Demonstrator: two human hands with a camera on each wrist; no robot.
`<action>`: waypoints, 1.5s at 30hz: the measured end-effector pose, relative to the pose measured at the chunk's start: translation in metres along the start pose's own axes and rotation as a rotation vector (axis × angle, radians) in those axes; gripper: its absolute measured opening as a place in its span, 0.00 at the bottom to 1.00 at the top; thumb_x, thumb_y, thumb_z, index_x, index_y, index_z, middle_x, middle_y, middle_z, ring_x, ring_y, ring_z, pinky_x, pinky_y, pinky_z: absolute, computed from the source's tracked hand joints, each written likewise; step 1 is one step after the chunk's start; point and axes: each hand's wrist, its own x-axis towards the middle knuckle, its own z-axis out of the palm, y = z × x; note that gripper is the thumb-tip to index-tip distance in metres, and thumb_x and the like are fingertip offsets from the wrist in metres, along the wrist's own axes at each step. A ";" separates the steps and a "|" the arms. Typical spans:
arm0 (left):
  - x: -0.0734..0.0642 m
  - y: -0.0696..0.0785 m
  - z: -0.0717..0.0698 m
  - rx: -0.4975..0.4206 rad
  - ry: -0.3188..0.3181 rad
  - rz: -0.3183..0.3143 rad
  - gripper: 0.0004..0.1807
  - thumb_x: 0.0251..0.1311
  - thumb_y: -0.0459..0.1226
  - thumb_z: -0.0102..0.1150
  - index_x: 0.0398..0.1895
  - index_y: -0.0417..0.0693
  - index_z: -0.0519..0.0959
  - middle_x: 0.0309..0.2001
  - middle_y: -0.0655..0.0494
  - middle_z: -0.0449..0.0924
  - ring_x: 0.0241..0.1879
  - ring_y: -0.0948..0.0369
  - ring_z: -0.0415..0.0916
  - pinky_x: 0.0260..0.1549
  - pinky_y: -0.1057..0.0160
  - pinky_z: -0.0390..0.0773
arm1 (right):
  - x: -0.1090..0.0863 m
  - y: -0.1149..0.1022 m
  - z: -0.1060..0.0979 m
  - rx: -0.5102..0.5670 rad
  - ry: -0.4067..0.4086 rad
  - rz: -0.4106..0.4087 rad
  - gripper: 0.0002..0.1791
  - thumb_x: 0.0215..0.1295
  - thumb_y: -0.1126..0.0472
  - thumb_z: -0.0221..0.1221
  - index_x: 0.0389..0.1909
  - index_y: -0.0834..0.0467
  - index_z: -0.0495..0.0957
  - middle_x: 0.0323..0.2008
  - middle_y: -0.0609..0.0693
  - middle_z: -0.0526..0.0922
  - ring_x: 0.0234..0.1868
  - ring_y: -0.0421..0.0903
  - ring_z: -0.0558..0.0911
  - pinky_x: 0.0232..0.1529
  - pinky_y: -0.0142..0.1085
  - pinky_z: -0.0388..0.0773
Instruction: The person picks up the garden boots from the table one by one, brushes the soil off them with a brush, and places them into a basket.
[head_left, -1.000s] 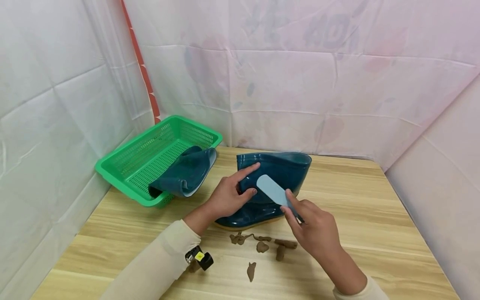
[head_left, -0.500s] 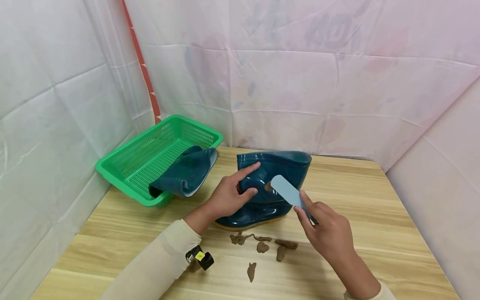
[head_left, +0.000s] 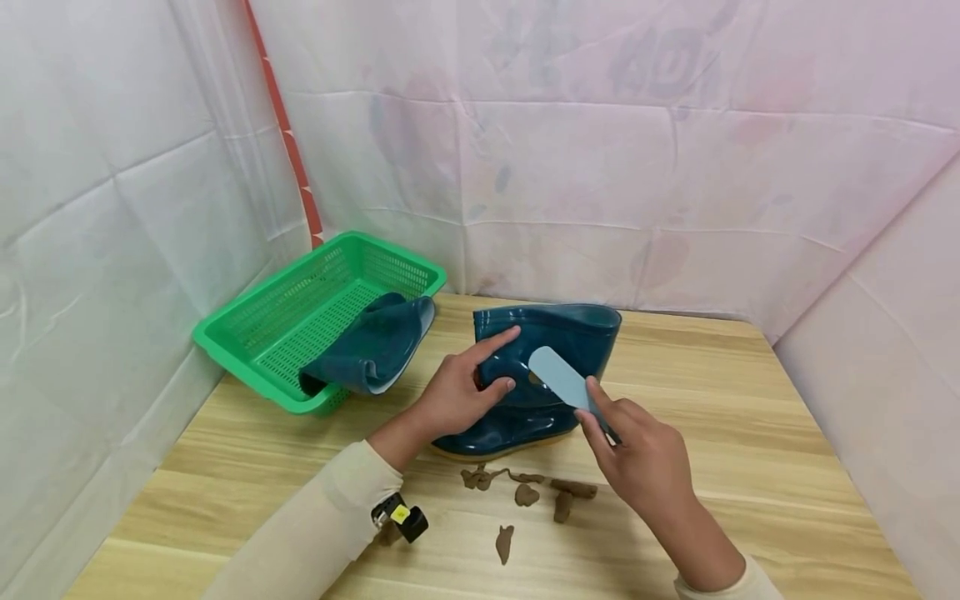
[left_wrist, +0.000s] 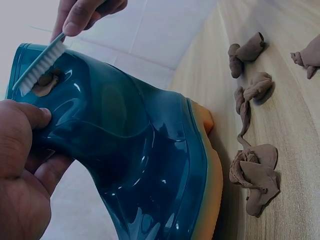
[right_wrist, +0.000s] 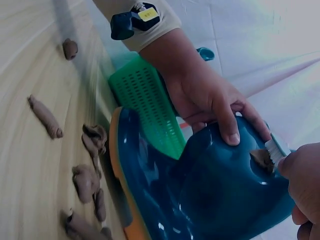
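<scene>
A dark teal rubber boot with an orange-tan sole stands upright on the table. My left hand grips its shaft from the left, thumb and fingers round the front. In my right hand is a light blue scrubbing brush, pinched by the handle. White bristles face the boot and meet a brown clay-like lump stuck on the shaft, seen in both wrist views. The brush back hides most of that lump in the head view.
Several brown clay-like pieces lie on the wooden table in front of the boot. To the left stands a green perforated basket, with a second teal boot hanging over its near side. White cloth walls enclose the table.
The brush moved right and down the shaft, uncovering the brown lump, then back up and left partly over it. My left hand and the boot have stayed in place.
</scene>
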 end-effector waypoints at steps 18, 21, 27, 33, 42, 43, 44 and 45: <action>0.002 0.001 -0.001 0.014 0.002 -0.003 0.38 0.71 0.39 0.64 0.80 0.66 0.61 0.11 0.62 0.58 0.09 0.61 0.59 0.15 0.63 0.67 | 0.002 -0.001 -0.002 0.061 0.026 0.007 0.29 0.79 0.43 0.53 0.58 0.64 0.83 0.26 0.53 0.84 0.18 0.40 0.68 0.15 0.30 0.61; 0.002 0.001 0.000 0.016 -0.002 0.001 0.38 0.71 0.38 0.64 0.80 0.64 0.61 0.11 0.62 0.58 0.09 0.62 0.59 0.15 0.63 0.67 | 0.004 -0.003 0.000 0.029 0.003 0.004 0.29 0.79 0.43 0.52 0.57 0.64 0.84 0.27 0.55 0.85 0.16 0.37 0.67 0.14 0.29 0.60; 0.001 0.001 0.002 0.001 0.006 -0.019 0.38 0.71 0.38 0.64 0.80 0.66 0.61 0.11 0.63 0.58 0.10 0.61 0.59 0.16 0.63 0.67 | -0.005 0.001 -0.005 -0.013 -0.041 0.044 0.31 0.80 0.40 0.49 0.57 0.63 0.84 0.27 0.54 0.85 0.17 0.34 0.62 0.14 0.28 0.55; 0.002 0.002 0.000 -0.008 0.007 -0.022 0.38 0.71 0.38 0.64 0.80 0.66 0.61 0.12 0.62 0.58 0.11 0.61 0.61 0.17 0.63 0.68 | -0.014 0.007 -0.009 -0.028 -0.025 0.051 0.31 0.79 0.40 0.49 0.56 0.62 0.85 0.25 0.51 0.84 0.18 0.33 0.61 0.15 0.27 0.53; 0.002 0.001 0.000 -0.007 0.020 -0.018 0.38 0.71 0.39 0.64 0.80 0.63 0.61 0.11 0.63 0.58 0.11 0.62 0.61 0.17 0.63 0.68 | -0.022 0.016 -0.017 -0.042 0.009 0.067 0.33 0.78 0.39 0.50 0.53 0.65 0.86 0.24 0.52 0.83 0.18 0.34 0.62 0.15 0.26 0.52; 0.002 0.001 0.000 -0.008 0.020 -0.021 0.38 0.71 0.39 0.64 0.80 0.64 0.61 0.11 0.63 0.58 0.11 0.62 0.61 0.18 0.63 0.68 | -0.023 0.016 -0.018 -0.035 0.017 0.074 0.34 0.78 0.38 0.50 0.53 0.66 0.86 0.24 0.52 0.83 0.19 0.34 0.62 0.15 0.25 0.52; 0.002 0.001 -0.001 -0.009 0.021 -0.025 0.38 0.71 0.39 0.64 0.80 0.64 0.61 0.11 0.63 0.58 0.11 0.62 0.62 0.18 0.63 0.68 | -0.023 0.017 -0.019 -0.029 0.025 0.075 0.34 0.78 0.38 0.51 0.53 0.66 0.86 0.23 0.52 0.83 0.19 0.35 0.63 0.15 0.25 0.52; 0.002 0.002 -0.001 -0.009 0.021 -0.028 0.38 0.71 0.39 0.64 0.80 0.64 0.61 0.11 0.63 0.58 0.11 0.62 0.62 0.18 0.63 0.68 | -0.024 0.017 -0.020 -0.020 0.031 0.075 0.34 0.78 0.38 0.51 0.53 0.67 0.86 0.23 0.52 0.83 0.19 0.35 0.63 0.16 0.25 0.52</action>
